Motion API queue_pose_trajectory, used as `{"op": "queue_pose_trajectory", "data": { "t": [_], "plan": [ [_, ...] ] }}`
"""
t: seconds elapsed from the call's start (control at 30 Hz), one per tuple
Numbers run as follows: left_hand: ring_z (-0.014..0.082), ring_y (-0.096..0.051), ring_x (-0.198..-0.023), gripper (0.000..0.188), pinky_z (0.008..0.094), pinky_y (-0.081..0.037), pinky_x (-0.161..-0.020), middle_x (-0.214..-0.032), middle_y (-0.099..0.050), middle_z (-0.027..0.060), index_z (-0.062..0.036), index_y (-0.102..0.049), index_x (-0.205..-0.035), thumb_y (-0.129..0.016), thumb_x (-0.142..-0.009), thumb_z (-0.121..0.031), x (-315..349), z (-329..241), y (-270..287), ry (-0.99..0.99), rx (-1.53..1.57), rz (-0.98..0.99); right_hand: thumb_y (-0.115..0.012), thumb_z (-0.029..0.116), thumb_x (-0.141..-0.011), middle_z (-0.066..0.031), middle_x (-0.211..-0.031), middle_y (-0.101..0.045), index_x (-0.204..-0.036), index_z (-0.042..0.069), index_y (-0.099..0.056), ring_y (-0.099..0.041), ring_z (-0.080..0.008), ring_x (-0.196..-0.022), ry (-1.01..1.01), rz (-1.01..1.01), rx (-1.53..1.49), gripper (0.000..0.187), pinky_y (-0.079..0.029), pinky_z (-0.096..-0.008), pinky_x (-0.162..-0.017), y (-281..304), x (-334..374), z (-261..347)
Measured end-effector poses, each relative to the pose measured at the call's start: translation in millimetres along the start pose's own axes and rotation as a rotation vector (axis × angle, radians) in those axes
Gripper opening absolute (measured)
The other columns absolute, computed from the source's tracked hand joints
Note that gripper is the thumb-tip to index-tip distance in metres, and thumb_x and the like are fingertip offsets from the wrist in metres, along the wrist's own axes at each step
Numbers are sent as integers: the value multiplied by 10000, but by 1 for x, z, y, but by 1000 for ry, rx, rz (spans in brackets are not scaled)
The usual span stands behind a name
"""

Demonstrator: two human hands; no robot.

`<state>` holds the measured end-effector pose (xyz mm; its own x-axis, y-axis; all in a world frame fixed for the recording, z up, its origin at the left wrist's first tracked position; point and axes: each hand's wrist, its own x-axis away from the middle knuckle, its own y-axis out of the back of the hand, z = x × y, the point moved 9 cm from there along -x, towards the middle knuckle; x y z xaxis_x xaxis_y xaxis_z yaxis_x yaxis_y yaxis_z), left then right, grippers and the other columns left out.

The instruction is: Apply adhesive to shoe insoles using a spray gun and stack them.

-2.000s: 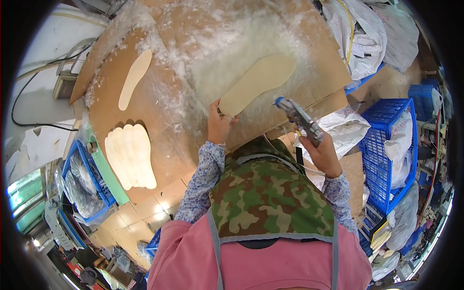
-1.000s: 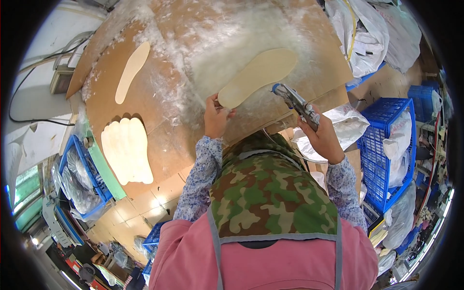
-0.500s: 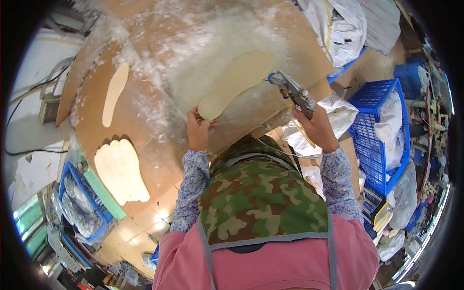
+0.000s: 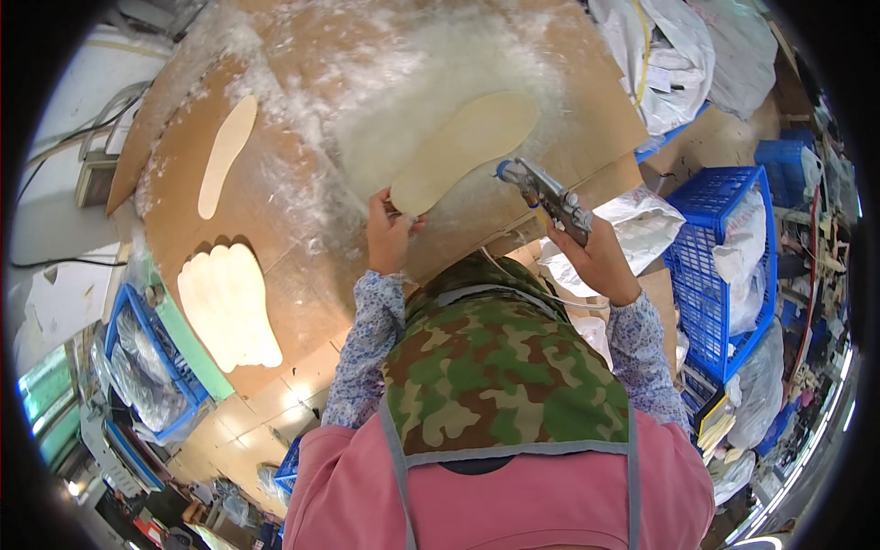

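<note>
My left hand (image 4: 389, 236) pinches the near, narrower end of a cream insole (image 4: 467, 147) between thumb and fingers. The insole stretches away from me to the upper right over the cardboard. In my right hand (image 4: 598, 261) is a metal spray gun (image 4: 553, 197), its blue-tipped nozzle beside the insole's right edge and apart from it. The hose attached to the gun runs down past my apron. Further left lies a single insole (image 4: 227, 156) on the cardboard. Closer to me on that side sits a fanned pile of several insoles (image 4: 231, 307).
Brown cardboard (image 4: 312, 293) covers the work surface, with whitish fluffy residue across its far part. At right stands a blue plastic crate (image 4: 710, 266) with white bags; a large white sack (image 4: 665, 64) is beyond it. Another blue crate (image 4: 151, 367) holds clear plastic at lower left.
The spray gun's nozzle has shifted left and nearer to me along the insole's right edge. My left hand keeps its pinch on the insole, and the whole view has shifted slightly.
</note>
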<state>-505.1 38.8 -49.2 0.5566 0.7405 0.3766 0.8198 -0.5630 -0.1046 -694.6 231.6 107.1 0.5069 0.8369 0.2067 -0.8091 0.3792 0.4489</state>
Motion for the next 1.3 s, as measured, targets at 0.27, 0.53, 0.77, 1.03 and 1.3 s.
{"op": "queue_pose_trajectory", "data": {
  "t": [0.27,0.53,0.77,1.03,1.3],
  "plan": [
    [215,-624,-816,437,284,-541,-693,-1057,-508,149,28,-326,-1229,-453,-811,49,0,-5,-4,-4,-28,31,-578,68,-844,-177,-807,-603,-1057,16,-503,-589,-326,-728,43,108,81,232,-453,-359,-647,-25,-1,17],
    [199,-624,-811,405,268,-532,-662,-1026,-521,144,8,-354,-1208,-451,-817,52,0,-3,-4,-10,3,20,-573,46,-839,-155,-809,-615,-1091,3,-495,-608,-269,-738,27,-37,136,267,-462,-337,-656,5,-10,0],
    [211,-617,-829,443,288,-535,-692,-1041,-518,148,26,-330,-1216,-449,-790,51,-3,0,-4,-2,3,47,-580,62,-840,-150,-780,-609,-1103,-2,-494,-597,-226,-661,55,-204,93,284,-456,-327,-601,33,-14,-17],
    [184,-614,-793,425,262,-519,-652,-1035,-516,133,23,-339,-1214,-445,-804,63,-4,0,-3,10,-24,41,-582,103,-852,-161,-770,-604,-1077,-2,-493,-598,-235,-660,71,-311,109,263,-452,-323,-594,50,-8,-26],
    [169,-603,-776,415,262,-516,-641,-1017,-523,129,21,-345,-1207,-444,-804,44,-1,-5,-3,-11,-53,54,-578,101,-860,-171,-751,-595,-1085,-1,-480,-592,-259,-631,-21,-260,76,266,-454,-337,-591,37,10,-24]
  ]
}}
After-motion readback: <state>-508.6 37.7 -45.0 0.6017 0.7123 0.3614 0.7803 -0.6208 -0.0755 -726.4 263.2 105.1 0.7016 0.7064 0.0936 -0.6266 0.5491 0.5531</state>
